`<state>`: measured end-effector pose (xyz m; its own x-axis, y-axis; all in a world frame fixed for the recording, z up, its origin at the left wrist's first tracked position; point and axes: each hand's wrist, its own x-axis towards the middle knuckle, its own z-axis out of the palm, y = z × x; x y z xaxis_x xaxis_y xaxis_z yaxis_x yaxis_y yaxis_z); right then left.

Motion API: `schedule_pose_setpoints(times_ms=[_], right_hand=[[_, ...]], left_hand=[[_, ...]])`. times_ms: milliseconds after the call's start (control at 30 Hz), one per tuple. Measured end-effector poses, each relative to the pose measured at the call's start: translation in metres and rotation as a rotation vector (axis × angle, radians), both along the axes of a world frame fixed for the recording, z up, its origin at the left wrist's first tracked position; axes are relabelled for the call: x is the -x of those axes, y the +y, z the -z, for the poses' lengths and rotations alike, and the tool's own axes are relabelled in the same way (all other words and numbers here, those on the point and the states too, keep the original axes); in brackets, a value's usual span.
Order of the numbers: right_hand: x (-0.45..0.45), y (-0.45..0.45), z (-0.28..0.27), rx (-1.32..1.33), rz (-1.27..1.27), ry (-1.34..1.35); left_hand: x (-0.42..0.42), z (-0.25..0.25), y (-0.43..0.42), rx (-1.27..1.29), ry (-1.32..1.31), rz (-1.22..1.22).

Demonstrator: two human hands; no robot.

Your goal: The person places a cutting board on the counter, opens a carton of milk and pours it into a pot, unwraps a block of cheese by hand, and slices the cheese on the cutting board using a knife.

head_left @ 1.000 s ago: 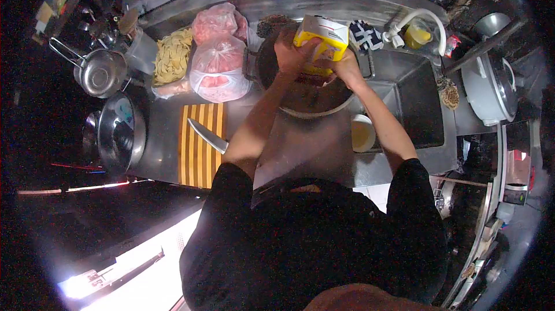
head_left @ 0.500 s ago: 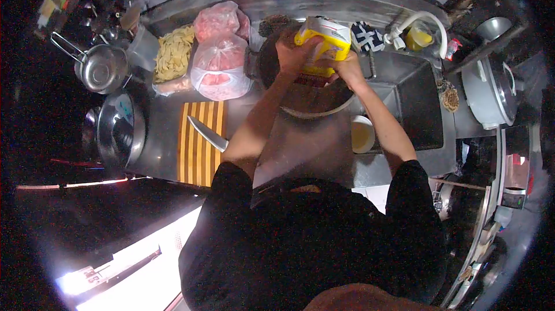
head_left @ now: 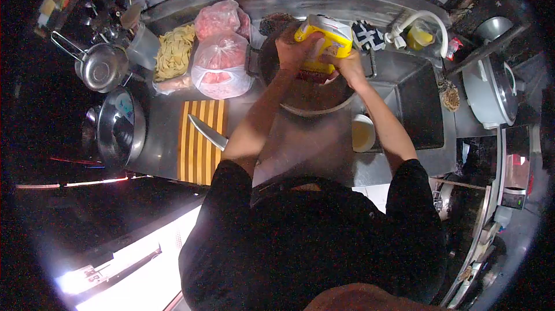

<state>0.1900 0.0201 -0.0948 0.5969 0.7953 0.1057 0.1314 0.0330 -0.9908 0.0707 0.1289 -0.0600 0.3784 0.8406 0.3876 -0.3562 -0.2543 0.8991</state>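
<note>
left hand (head_left: 293, 53) and right hand (head_left: 348, 68) clasp a yellow box (head_left: 332, 37) over a pot (head_left: 315, 112)

Decent gap on the near counter (head_left: 312, 152) between board (head_left: 193, 157) and bowl (head_left: 362, 133). Bags (head_left: 219, 65) crowd the pot (head_left: 315, 108) from the left, knife (head_left: 207, 133) edges that gap, tap (head_left: 422, 19) hogs the sink's far side.

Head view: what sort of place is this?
Most likely a kitchen: a metal sink, a knife lying on a striped cutting board, and a strainer at the left show it.
</note>
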Motion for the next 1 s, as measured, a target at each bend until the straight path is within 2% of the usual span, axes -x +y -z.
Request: schedule_pose_setpoints(times_ms=[133,233,267,367,433,533,633,733,867,1000], right_hand=[[0.001,-0.003,-0.007,0.042,0.001,-0.059],[0.003,-0.005,-0.014,0.059,-0.016,-0.001],[0.004,-0.005,-0.015,0.063,-0.024,0.041],[-0.007,-0.004,-0.012,0.09,-0.099,-0.182],[0.003,-0.006,-0.049,-0.04,-0.097,-0.139],[0.011,-0.006,-0.065,-0.174,-0.147,-0.006],[0.016,-0.002,-0.067,-0.25,-0.105,0.012],[0.023,0.002,-0.068,-0.294,0.016,0.007],[0.03,0.005,-0.082,-0.337,0.153,0.049],[0.034,0.01,-0.087,-0.461,0.143,0.039]], left_hand=[[-0.003,0.012,0.014,-0.138,0.061,-0.018],[0.012,-0.008,0.018,-0.071,0.156,0.215],[0.012,-0.01,0.018,-0.109,0.127,0.187],[0.013,-0.018,0.016,-0.251,0.108,0.086],[0.02,-0.027,0.014,-0.38,0.197,-0.001],[0.016,-0.014,0.013,-0.208,0.059,0.077],[0.024,-0.044,-0.01,-0.022,0.026,0.144],[0.021,-0.051,-0.012,-0.112,0.294,-0.038],[0.006,-0.046,-0.015,-0.102,0.173,-0.131],[0.003,-0.042,-0.011,-0.144,0.183,-0.244]])
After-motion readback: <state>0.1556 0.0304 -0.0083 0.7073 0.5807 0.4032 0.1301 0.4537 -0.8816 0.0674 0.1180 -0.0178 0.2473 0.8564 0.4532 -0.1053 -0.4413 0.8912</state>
